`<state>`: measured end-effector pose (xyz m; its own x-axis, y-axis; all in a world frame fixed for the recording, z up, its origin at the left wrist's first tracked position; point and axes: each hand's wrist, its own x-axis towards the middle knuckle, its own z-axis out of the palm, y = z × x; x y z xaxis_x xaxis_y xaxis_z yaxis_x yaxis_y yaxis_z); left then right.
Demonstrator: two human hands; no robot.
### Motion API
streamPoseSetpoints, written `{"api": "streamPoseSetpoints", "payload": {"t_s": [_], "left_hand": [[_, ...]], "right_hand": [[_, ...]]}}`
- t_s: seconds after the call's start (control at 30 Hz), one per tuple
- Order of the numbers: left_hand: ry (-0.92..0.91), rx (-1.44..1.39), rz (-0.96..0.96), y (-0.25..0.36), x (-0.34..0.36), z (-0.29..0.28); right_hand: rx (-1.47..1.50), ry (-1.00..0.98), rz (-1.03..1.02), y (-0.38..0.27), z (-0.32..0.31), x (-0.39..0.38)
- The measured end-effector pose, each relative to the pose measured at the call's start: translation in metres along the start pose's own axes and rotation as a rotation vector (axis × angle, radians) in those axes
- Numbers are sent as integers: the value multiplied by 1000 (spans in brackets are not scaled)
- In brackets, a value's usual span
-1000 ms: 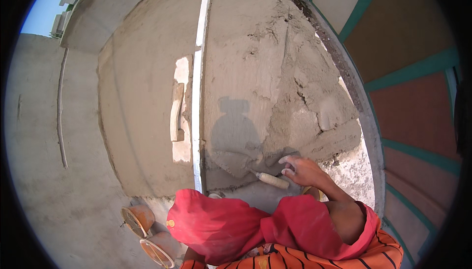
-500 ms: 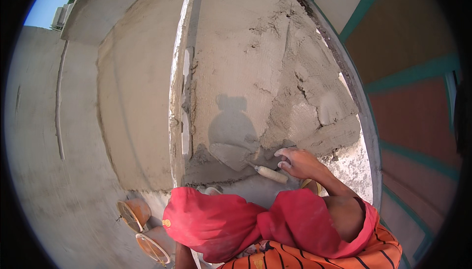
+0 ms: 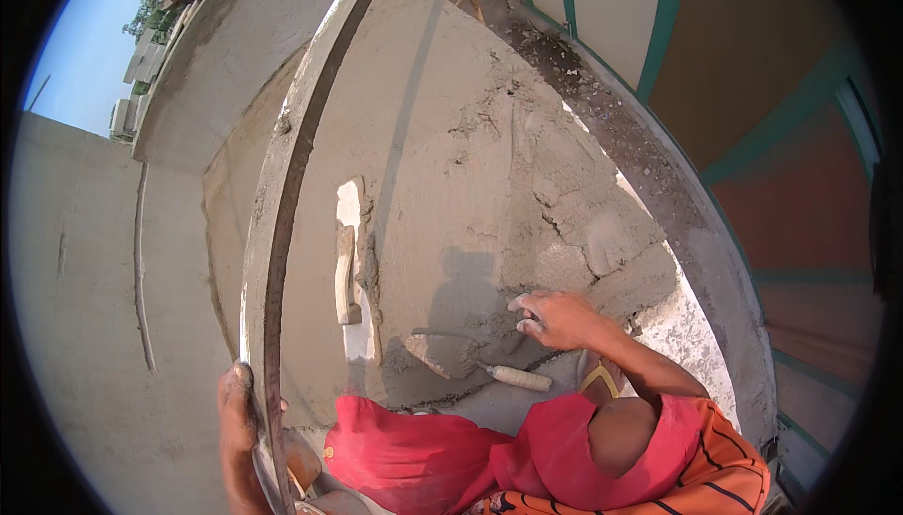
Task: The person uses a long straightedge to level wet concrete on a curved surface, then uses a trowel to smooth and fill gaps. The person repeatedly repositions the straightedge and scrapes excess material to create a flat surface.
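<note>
My left hand (image 3: 239, 410) is wrapped around the near end of a long straightedge bar (image 3: 265, 233), tilted up off the grey mortar surface (image 3: 404, 139). Over the mortar, my right hand (image 3: 557, 317) is empty, its fingers bent with a gap between thumb and forefinger. Just below it lies a pointed trowel (image 3: 520, 379), its blade coated with mortar and its pale handle toward me. A plasterer's float (image 3: 344, 280) with a curved handle rests between the bar and the trowel, beside a white strip (image 3: 357, 341) in the mortar.
Rough, cracked mortar (image 3: 602, 242) lies to the right, edged by a white-speckled strip (image 3: 696, 346). Beyond it stands a wall with green framing (image 3: 663, 16). At lower left, a bucket (image 3: 301, 463) is partly hidden. A yellow-strapped sandal (image 3: 600, 379) shows near my right arm.
My left hand has come into view gripping the bar. The bar has lifted and swung left, uncovering the float and white strip. My right hand stays near the trowel.
</note>
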<state>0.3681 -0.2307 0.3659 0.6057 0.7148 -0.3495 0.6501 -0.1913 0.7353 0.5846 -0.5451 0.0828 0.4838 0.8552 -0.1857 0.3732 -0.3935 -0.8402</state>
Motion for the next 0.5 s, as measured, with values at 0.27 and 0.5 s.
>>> {"api": "streamPoseSetpoints", "payload": {"t_s": [0.27,0.5], "left_hand": [[-261,329,339,71,52,61],[-458,842,279,124,72,107]], "right_hand": [[507,63,-39,25,-50,-3],[1683,622,-671,21,-140,42]]}}
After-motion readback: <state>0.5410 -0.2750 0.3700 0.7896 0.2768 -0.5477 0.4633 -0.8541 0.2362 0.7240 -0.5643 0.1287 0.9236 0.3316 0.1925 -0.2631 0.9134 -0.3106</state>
